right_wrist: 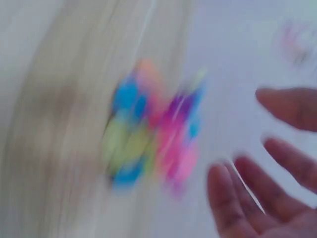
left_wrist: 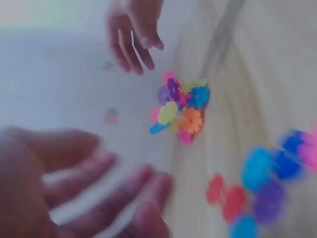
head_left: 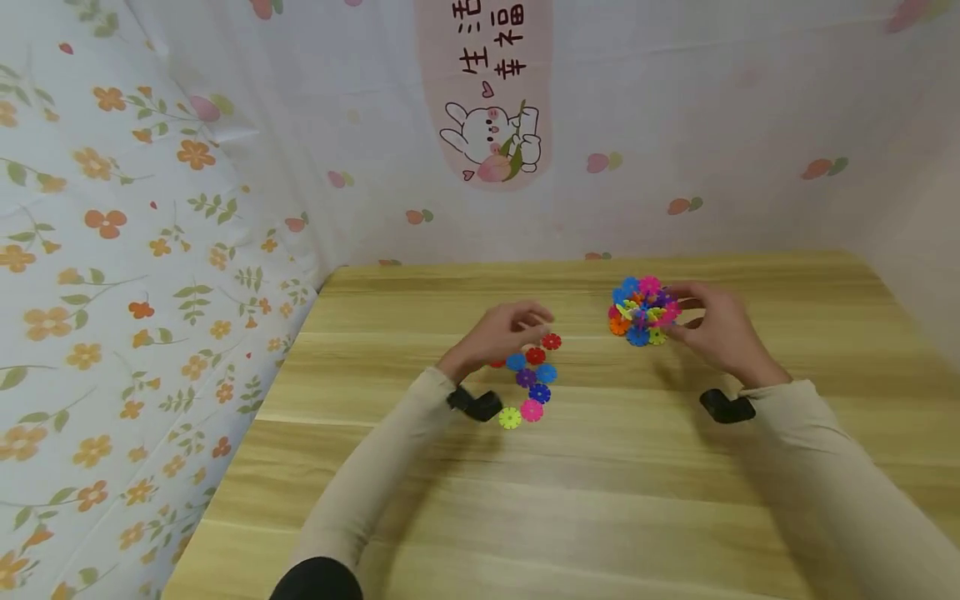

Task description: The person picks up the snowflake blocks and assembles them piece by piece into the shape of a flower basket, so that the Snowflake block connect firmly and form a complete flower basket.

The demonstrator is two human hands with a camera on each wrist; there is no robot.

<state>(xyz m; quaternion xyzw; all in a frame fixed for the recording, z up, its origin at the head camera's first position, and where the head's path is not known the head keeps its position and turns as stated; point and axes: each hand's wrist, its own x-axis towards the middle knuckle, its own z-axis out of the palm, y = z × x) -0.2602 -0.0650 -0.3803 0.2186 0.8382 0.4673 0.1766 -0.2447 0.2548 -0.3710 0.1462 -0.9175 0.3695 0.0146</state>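
A cluster of joined, multicoloured plastic snowflake discs (head_left: 639, 315) stands on the wooden table at the back right. My right hand (head_left: 718, 333) is beside its right side; in the right wrist view a gap shows between the spread fingers (right_wrist: 257, 186) and the blurred cluster (right_wrist: 148, 129). Farther left, my left hand (head_left: 504, 335) hovers over loose snowflake discs, its fingers loosely bent with nothing between them. Near it lie a red disc (head_left: 552, 342), a purple disc (head_left: 527, 377), a pink disc (head_left: 532, 410) and a yellow-green disc (head_left: 510, 417). The left hand partly covers another red one.
The wooden table (head_left: 600, 500) meets a white printed cloth (head_left: 637, 108) at its back edge. A floral cloth (head_left: 112, 317) hangs along the left side. Each wrist wears a black camera mount, such as the right mount (head_left: 727, 407).
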